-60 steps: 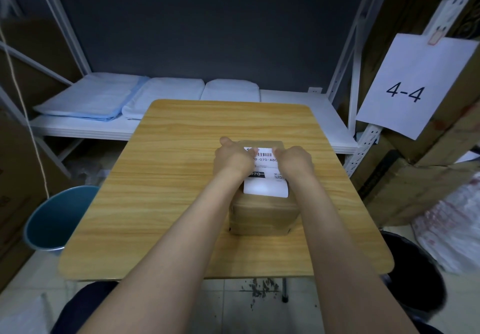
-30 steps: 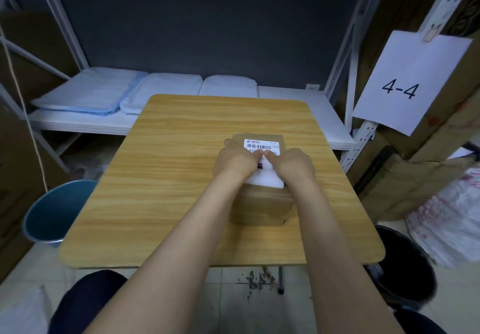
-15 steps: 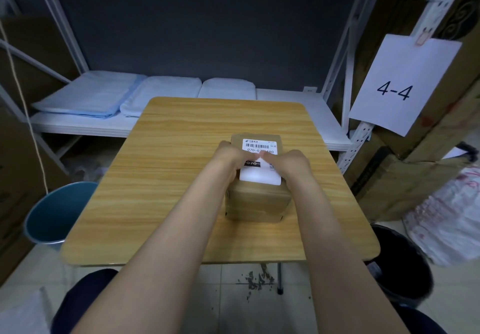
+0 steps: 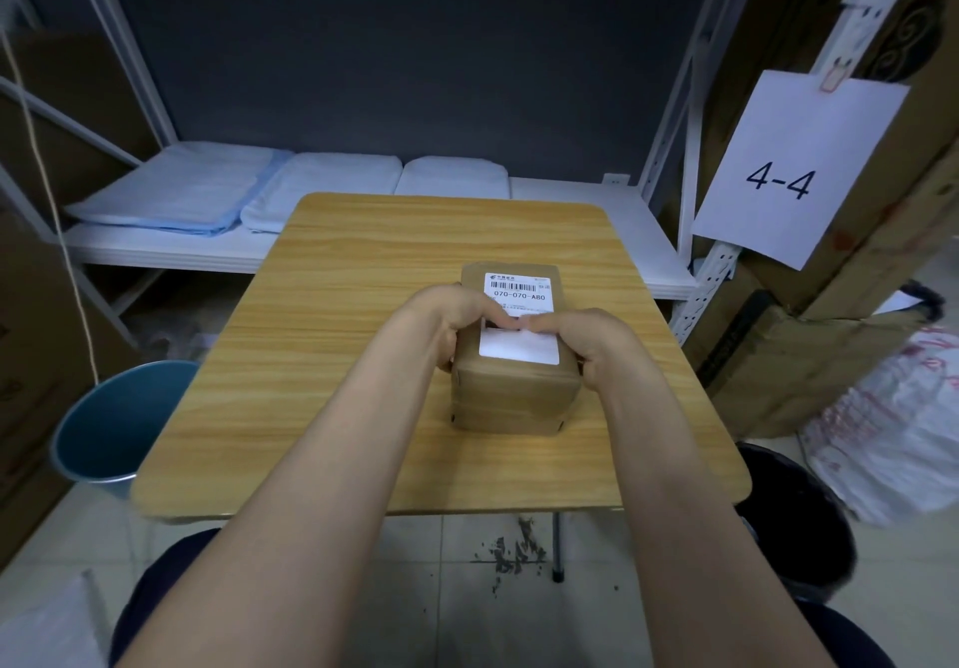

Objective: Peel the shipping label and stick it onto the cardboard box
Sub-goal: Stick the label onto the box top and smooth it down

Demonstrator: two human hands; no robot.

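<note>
1. A round blue plastic bucket (image 4: 111,423) stood on the floor, left of the tabletop and well apart from the small brown cardboard box (image 4: 514,366).
2. The light wood-grain tabletop (image 4: 332,335) carried the box near its middle.
3. The left hand (image 4: 446,322) clasped the box's left side, its grip closed on the box with the thumb pressing across the top onto the label.
4. The white rectangular shipping label (image 4: 519,319), printed with a barcode and "070-070-A80", lay flat on the box's top face.
5. The right hand (image 4: 586,338) clasped the box's right side, its grip likewise closed on the box, thumb tip on the label and nearly meeting the left thumb.
6. A white paper sheet marked "4-4" (image 4: 789,169) hung right of the box, beyond the tabletop.
</note>
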